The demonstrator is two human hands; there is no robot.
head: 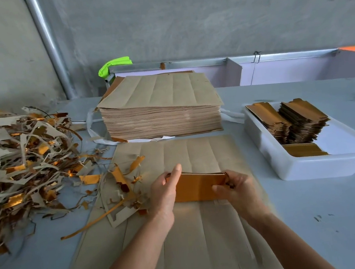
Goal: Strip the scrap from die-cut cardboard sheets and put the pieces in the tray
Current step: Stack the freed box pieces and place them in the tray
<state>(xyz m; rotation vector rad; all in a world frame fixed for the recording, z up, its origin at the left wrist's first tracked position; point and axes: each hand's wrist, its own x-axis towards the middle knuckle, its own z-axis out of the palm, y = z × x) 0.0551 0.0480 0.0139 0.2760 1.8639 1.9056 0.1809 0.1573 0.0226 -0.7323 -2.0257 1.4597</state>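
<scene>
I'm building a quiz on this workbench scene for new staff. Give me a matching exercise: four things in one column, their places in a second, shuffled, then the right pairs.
Things
1. scrap pile
2. stack of uncut sheets
3. white tray
4. gold piece

Places
A. held between the left hand and the right hand
B. far middle of the table
C. on the table's right side, holding stacked pieces
D. on the table's left side

Pairs: 1-D, 2-B, 3-C, 4-A
</scene>
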